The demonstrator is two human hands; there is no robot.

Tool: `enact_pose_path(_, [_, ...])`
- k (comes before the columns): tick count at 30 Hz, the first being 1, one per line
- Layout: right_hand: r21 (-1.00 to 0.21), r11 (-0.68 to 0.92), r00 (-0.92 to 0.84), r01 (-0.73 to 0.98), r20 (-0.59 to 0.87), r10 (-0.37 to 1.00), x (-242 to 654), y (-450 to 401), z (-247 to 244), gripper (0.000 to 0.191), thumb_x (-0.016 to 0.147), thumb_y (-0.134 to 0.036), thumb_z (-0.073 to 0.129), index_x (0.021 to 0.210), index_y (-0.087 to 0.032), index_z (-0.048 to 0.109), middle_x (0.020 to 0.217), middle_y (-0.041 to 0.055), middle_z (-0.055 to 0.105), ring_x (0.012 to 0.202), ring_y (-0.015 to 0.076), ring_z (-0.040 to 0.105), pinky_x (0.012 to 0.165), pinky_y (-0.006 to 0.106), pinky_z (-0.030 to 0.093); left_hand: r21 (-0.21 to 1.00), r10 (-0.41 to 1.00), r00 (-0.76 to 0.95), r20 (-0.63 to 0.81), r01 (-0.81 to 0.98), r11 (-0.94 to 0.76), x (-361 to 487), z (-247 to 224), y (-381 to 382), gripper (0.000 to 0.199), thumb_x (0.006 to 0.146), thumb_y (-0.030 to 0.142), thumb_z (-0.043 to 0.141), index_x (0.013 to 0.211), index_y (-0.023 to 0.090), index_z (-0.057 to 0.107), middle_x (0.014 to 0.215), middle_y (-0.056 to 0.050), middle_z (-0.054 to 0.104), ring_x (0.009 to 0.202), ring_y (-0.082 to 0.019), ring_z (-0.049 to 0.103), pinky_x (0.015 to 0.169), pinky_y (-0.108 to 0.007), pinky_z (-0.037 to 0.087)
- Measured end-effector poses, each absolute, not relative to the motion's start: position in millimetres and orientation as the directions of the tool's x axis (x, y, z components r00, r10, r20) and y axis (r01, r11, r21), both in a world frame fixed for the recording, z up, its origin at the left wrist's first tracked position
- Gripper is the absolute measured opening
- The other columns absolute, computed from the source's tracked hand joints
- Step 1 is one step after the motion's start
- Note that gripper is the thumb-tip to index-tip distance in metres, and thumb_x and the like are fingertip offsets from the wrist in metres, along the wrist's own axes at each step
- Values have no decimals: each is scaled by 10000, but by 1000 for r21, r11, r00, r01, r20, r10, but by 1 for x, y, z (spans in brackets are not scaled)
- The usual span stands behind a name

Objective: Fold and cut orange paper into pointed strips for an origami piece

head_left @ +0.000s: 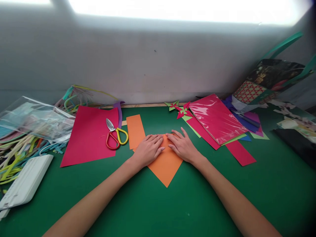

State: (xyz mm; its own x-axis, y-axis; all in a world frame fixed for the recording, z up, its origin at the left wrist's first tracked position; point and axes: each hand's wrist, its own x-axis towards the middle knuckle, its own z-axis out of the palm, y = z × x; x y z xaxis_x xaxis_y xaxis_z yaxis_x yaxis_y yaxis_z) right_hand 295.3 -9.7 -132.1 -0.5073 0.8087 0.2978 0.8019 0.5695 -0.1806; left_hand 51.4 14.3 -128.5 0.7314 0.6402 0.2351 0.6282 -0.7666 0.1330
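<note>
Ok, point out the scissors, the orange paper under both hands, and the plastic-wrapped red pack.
Scissors (pixel 112 129), head view: metal near the pivot.
Orange paper (pixel 166 166), head view: lower, uncovered part.
Red pack (pixel 217 119), head view: middle of its wrapped top.

Head camera: single view, worn on the person's head, above the near side of the orange sheet (pixel 167 166).
Wall (pixel 148 62): faced beyond the orange sheet; look runs forward and down.
Orange sheet: a little below frame centre, near, seen from above at a slant.
Forearms (pixel 97 196): closer to lens than the orange sheet, entering from its near side.
Green table (pixel 170 214): wide coverage, all around the orange sheet.
</note>
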Motion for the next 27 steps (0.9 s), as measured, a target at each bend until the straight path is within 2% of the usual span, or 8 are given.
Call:
enact_pose_path(5, [-238, 470, -398, 850, 297, 868, 305, -15, -131, 425, 1118, -376, 415, 1509, -258, 535, 1418, 62, 698, 1388, 327, 557, 1275, 706, 132, 165, 675, 707, 212, 655, -738, 41, -127, 13, 489, 1125, 423, 354, 1476, 155, 566, 1547, -117, 584, 1428, -262, 551, 1231, -464, 373])
enact_pose_path(11, [-307, 406, -312, 861, 310, 898, 308, -14, -131, 391, 1122, -360, 372, 1411, -270, 620, 1257, 59, 771, 1332, 309, 606, 1270, 709, 155, 163, 732, 653, 195, 714, -681, 14, -127, 11, 500, 1130, 402, 308, 1509, 172, 538, 1540, -114, 592, 1427, -248, 555, 1254, -475, 339])
enact_pose_path(14, [-328, 392, -292, 860, 314, 903, 311, -14, -133, 367, 1119, -347, 380, 1368, -268, 637, 1255, 54, 771, 1320, 305, 611, 1266, 704, 179, 154, 733, 649, 203, 718, -678, 10, -123, 10, 477, 1130, 388, 312, 1468, 163, 564, 1501, -123, 624, 1391, -248, 577, 1251, -482, 325])
enact_pose_path(18, [-356, 410, -309, 840, 306, 900, 312, -12, -136, 345, 1113, -326, 382, 1324, -263, 648, 1286, 59, 757, 1311, 289, 613, 1262, 679, 234, 143, 729, 640, 241, 720, -679, 19, -107, -7, 365, 1116, 387, 391, 1278, 167, 633, 1371, -131, 677, 1211, -287, 628, 1052, -461, 447])
enact_pose_path(21, [-368, 434, -332, 822, 310, 891, 313, -11, -138, 347, 1107, -321, 390, 1343, -250, 633, 1326, 80, 737, 1323, 288, 603, 1247, 655, 289, 216, 592, 791, 158, 557, -802, 32, -91, -35, 340, 1093, 488, 451, 1161, 209, 633, 1185, -88, 699, 1037, -260, 636, 902, -416, 461])
enact_pose_path(23, [-377, 439, -337, 815, 309, 890, 313, -10, -139, 346, 1103, -320, 398, 1350, -245, 627, 1355, 86, 723, 1334, 290, 594, 1239, 638, 317, 278, 521, 850, 81, 483, -831, 40, -85, -53, 519, 950, 695, 612, 1134, 209, 621, 1116, -87, 668, 988, -268, 619, 856, -402, 463])
enact_pose_path(24, [-382, 439, -336, 813, 306, 891, 314, -11, -139, 342, 1102, -320, 401, 1346, -244, 627, 1366, 86, 717, 1338, 292, 590, 1235, 630, 328, 279, 501, 864, 52, 469, -838, 43, -83, -60, 571, 888, 728, 673, 1121, 210, 617, 1107, -87, 651, 986, -277, 610, 838, -398, 465])
enact_pose_path(27, [-381, 449, -355, 808, 292, 888, 315, -12, -138, 335, 1098, -314, 411, 1349, -250, 624, 1433, 89, 675, 1362, 298, 573, 1226, 626, 351, 292, 491, 871, 12, 466, -835, 46, -85, -72, 607, 818, 665, 794, 1181, 220, 598, 1193, -92, 609, 1009, -283, 594, 846, -397, 481])
